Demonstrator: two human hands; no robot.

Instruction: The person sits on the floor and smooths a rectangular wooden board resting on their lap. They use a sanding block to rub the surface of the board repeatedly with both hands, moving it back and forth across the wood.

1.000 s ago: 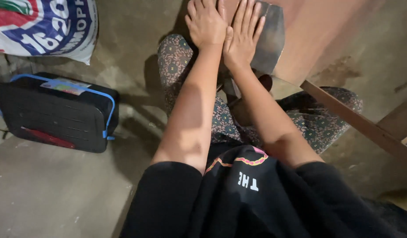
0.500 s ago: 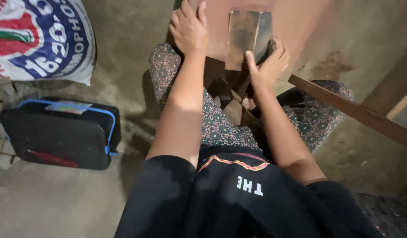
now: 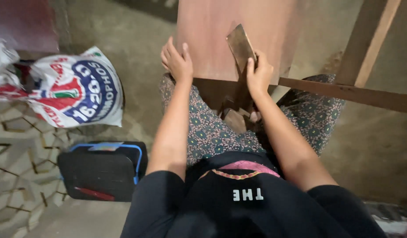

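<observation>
A brown wooden board (image 3: pixel 212 31) stands in front of my knees, its lower edge over my patterned trousers (image 3: pixel 212 132). My left hand (image 3: pixel 177 61) lies flat on the board's lower left part, fingers together. My right hand (image 3: pixel 258 72) grips a flat rectangular metal blade (image 3: pixel 241 44) and holds it tilted against the board's face near the lower right. Small pieces of wood (image 3: pixel 234 119) lie between my legs below the board.
A black case with blue trim (image 3: pixel 102 169) sits on the concrete floor at my left. Behind it stands a white printed sack (image 3: pixel 80 88). Wooden slats (image 3: pixel 344 90) cross at the right, over my right knee. Patterned floor tiles (image 3: pixel 18 150) lie at far left.
Both hands lay together on the blade a second ago. They have since separated: the left now presses the board, the right holds the blade alone. The view has tilted up and right.
</observation>
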